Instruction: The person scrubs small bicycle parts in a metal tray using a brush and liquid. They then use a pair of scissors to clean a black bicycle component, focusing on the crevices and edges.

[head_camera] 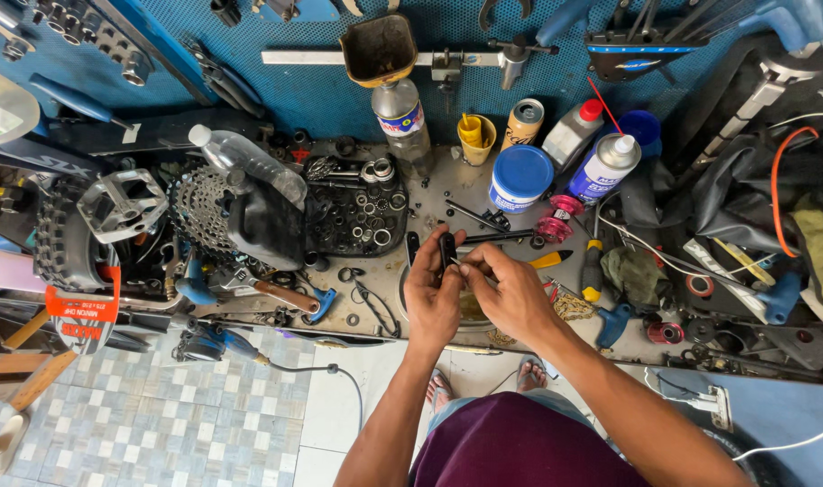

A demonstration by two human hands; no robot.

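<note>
My left hand and my right hand meet over the cluttered workbench, both pinching a small black metal part held upright between the fingertips. A thin black rod-like tool lies on the bench just beyond my fingers. Under my hands sits a round metal dish, mostly hidden by them.
A black tray of washers and small rings lies left of my hands, beside a cassette sprocket and a plastic bottle. A blue-lidded tub, spray can and yellow cup stand behind. Tools hang on the blue pegboard.
</note>
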